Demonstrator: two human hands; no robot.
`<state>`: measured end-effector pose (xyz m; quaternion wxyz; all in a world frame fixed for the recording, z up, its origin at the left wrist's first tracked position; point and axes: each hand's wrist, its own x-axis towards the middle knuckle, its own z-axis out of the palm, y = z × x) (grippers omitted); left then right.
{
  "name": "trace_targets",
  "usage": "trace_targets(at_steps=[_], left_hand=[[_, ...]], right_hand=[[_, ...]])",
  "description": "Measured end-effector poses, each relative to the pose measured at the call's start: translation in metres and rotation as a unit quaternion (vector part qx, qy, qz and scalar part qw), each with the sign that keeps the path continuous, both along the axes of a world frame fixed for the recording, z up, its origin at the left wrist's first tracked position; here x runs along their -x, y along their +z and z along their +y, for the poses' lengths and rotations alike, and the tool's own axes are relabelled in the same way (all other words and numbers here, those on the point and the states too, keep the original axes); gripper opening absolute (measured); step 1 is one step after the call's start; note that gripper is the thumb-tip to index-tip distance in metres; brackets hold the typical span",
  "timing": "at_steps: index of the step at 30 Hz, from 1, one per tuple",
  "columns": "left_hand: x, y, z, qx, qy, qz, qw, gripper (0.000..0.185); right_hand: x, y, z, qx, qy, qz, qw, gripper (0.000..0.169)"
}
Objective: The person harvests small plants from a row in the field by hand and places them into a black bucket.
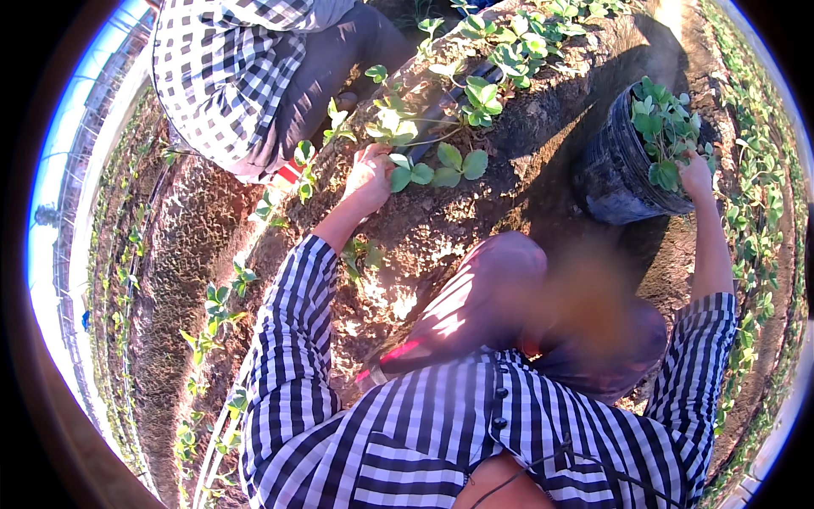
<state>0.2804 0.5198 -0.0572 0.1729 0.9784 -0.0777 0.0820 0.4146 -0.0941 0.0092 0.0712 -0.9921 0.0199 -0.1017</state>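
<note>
In the head view, my left hand (370,178) is over the raised soil bed, its fingers curled at the stems of a strawberry plant (412,174) with broad green leaves; whether it grips them I cannot tell. My right hand (695,173) reaches to the mouth of a dark plastic bucket (620,165), its fingers at the leafy strawberry seedlings (664,124) that stick out of it. The bucket is tilted on the ground to the right of the bed. Leaves hide part of the right fingertips.
A co-worker in a checked shirt (222,83) crouches across the bed at upper left. A dark drip hose (439,121) runs along the bed among strawberry plants (515,48). More planted rows (757,210) lie at both sides. An orange-brown blur (588,299) covers part of my knees.
</note>
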Motion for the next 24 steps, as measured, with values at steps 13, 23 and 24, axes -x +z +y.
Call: trace_targets(at_steps=[13, 23, 24], left_hand=[[0.002, 0.022, -0.036, -0.165, -0.085, 0.031, 0.982, 0.036], [-0.048, 0.05, 0.021, -0.128, -0.001, -0.223, 0.966, 0.011], [-0.054, 0.06, 0.022, -0.082, 0.005, -0.249, 0.965, 0.009]], right_hand=[[0.014, 0.017, 0.054, 0.053, -0.098, -0.087, 0.99, 0.03], [0.044, 0.031, 0.123, 0.033, 0.067, -0.184, 0.98, 0.026], [0.048, 0.031, 0.146, -0.049, 0.107, -0.141, 0.983, 0.022]])
